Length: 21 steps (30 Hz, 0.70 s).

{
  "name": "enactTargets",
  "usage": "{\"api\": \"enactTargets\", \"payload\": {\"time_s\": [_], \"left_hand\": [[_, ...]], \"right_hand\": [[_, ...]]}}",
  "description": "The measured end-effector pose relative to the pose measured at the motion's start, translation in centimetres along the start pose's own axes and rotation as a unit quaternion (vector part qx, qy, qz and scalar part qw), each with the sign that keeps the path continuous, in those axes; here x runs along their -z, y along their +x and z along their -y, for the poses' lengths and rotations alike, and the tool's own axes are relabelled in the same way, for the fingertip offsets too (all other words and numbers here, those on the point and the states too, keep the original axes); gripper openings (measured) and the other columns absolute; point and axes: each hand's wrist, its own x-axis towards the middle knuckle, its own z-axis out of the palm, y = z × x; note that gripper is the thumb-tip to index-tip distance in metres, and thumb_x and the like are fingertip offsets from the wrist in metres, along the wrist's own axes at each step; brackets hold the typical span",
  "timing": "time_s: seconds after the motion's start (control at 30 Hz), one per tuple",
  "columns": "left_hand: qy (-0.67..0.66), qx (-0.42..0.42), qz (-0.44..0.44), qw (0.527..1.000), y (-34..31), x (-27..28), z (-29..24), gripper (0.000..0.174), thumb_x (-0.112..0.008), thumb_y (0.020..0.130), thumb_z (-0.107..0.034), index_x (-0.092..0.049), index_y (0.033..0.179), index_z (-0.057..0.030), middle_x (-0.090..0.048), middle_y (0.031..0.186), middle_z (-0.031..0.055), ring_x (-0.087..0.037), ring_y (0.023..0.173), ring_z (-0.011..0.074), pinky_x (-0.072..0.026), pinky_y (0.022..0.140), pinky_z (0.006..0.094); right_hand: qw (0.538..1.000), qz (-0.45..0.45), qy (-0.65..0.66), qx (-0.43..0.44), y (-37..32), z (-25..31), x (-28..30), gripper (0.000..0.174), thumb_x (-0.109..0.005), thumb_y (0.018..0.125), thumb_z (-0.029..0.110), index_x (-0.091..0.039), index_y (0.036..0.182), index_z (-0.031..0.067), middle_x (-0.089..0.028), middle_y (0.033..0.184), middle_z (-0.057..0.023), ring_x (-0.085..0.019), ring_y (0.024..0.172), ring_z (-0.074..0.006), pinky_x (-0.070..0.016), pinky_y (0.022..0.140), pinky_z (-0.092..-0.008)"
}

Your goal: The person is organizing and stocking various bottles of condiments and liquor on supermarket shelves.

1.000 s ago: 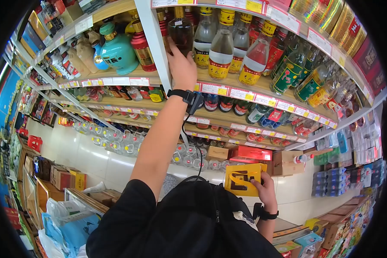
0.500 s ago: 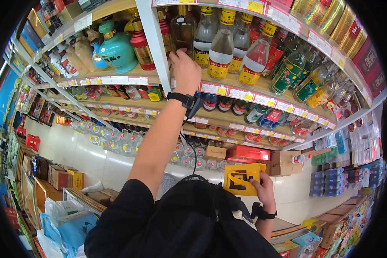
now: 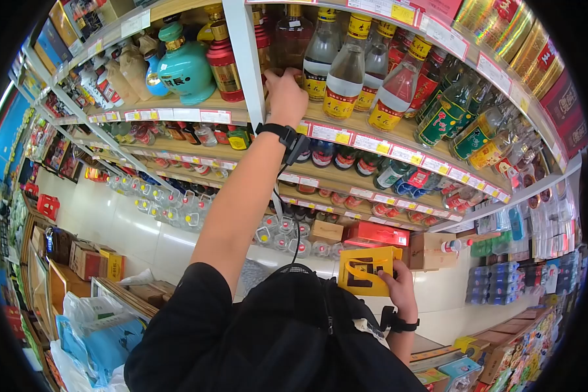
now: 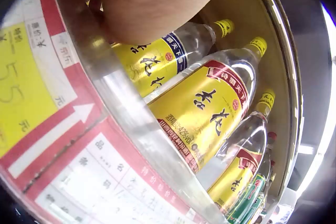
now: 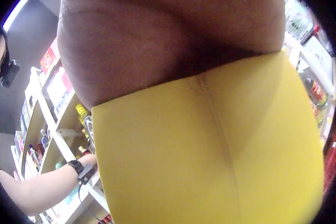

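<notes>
Smooth, matt yellow paper bag (image 3: pixel 351 285)

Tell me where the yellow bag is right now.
In the head view, the yellow bag is low and right of centre, held in the person's right grip, appearing just below the red box on the floor side.
</notes>
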Motion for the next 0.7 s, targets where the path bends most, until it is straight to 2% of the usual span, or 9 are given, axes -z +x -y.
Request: {"api": "enactTargets", "payload": {"time_s": [0.03,0.1,0.13,0.23,0.27,0.4,0.5,0.6,0.7], "left_hand": [[0.0,0.002,0.0,1.0,0.1,-0.2,0.2,0.04,-0.064,0.079,0.005,-0.07,0.117,-0.0072,-0.047,0.129,0.0315,-0.053,0.119,0.0517,-0.0469,0.107,0.0479],[-0.018,0.001,0.004,1.0,0.4,-0.5,0.3,0.042,-0.063,0.079,0.004,-0.069,0.119,-0.0077,-0.048,0.129,0.0319,-0.056,0.115,0.052,-0.0486,0.105,0.0481],[-0.022,0.005,0.011,1.0,0.7,-0.7,0.2,0.045,-0.063,0.079,0.004,-0.064,0.124,-0.0055,-0.046,0.129,0.0329,-0.058,0.11,0.0525,-0.0504,0.102,0.0481],[-0.028,0.014,0.018,0.999,1.3,-1.1,0.4,0.048,-0.068,0.079,0.004,-0.055,0.125,-0.0006,-0.046,0.128,0.0298,-0.057,0.113,0.0513,-0.0514,0.099,0.0494],[-0.034,0.019,0.02,0.999,1.6,-1.2,0.5,0.052,-0.069,0.078,0.004,-0.051,0.127,0.0003,-0.047,0.126,0.03,-0.059,0.11,0.0513,-0.0531,0.096,0.0489],[-0.046,-0.003,0.0,0.999,1.7,-1.3,0.8,0.055,-0.068,0.078,0.007,-0.049,0.13,0.0011,-0.046,0.128,0.0306,-0.06,0.111,0.051,-0.053,0.098,0.0489],[-0.066,-0.015,-0.021,0.997,0.6,-0.8,0.2,0.061,-0.066,0.079,0.008,-0.046,0.136,0.0026,-0.045,0.136,0.0319,-0.059,0.117,0.0506,-0.0522,0.101,0.0489],[-0.053,-0.03,-0.038,0.997,0.4,-0.6,-0.1,0.06,-0.058,0.084,0.006,-0.044,0.142,0.0011,-0.046,0.144,0.0306,-0.055,0.124,0.051,-0.0521,0.103,0.0505],[-0.05,-0.002,-0.021,0.999,0.7,-0.6,-0.2,0.065,-0.057,0.086,0.003,-0.039,0.149,0.0013,-0.044,0.15,0.0299,-0.053,0.129,0.0494,-0.0518,0.105,0.0497]], "right_hand": [[1.0,-0.001,0.001,-0.001,-0.2,0.1,-0.2,0.022,-0.073,0.087,0.004,-0.067,0.106,-0.0057,-0.064,0.096,-0.0131,-0.06,0.086,-0.024,-0.0484,0.08,-0.0329],[1.0,0.001,0.001,-0.001,-0.2,-0.2,-0.5,0.022,-0.073,0.087,0.004,-0.067,0.107,-0.0058,-0.064,0.097,-0.0134,-0.06,0.087,-0.024,-0.0484,0.08,-0.0329],[1.0,0.002,0.003,-0.001,-0.1,-0.3,-0.6,0.022,-0.073,0.087,0.003,-0.067,0.107,-0.0059,-0.064,0.098,-0.0138,-0.061,0.088,-0.0241,-0.0485,0.081,-0.033],[1.0,0.005,-0.015,0.006,0.0,0.0,-0.4,0.022,-0.073,0.087,0.003,-0.067,0.107,-0.0058,-0.064,0.098,-0.014,-0.061,0.088,-0.0247,-0.0486,0.081,-0.0329],[1.0,0.004,-0.016,0.006,0.0,0.1,-0.4,0.022,-0.073,0.087,0.003,-0.067,0.107,-0.0058,-0.064,0.098,-0.014,-0.061,0.088,-0.0247,-0.0486,0.081,-0.0329],[1.0,0.009,-0.009,0.007,-0.2,0.1,-1.2,0.022,-0.072,0.087,0.003,-0.067,0.107,-0.0059,-0.064,0.099,-0.0144,-0.062,0.089,-0.0259,-0.0489,0.082,-0.0334],[1.0,0.005,-0.015,0.007,-0.2,0.3,-1.6,0.022,-0.072,0.087,0.004,-0.067,0.107,-0.0061,-0.064,0.099,-0.0155,-0.062,0.09,-0.0272,-0.0492,0.081,-0.0341],[0.999,0.001,-0.032,0.017,0.2,0.6,-1.7,0.023,-0.073,0.087,0.004,-0.067,0.106,-0.0058,-0.064,0.098,-0.0164,-0.062,0.088,-0.0294,-0.049,0.08,-0.0347],[0.997,0.004,-0.064,0.044,0.6,1.4,-2.1,0.023,-0.073,0.086,0.004,-0.067,0.106,-0.0051,-0.064,0.098,-0.017,-0.061,0.088,-0.0317,-0.0486,0.079,-0.035]]}}
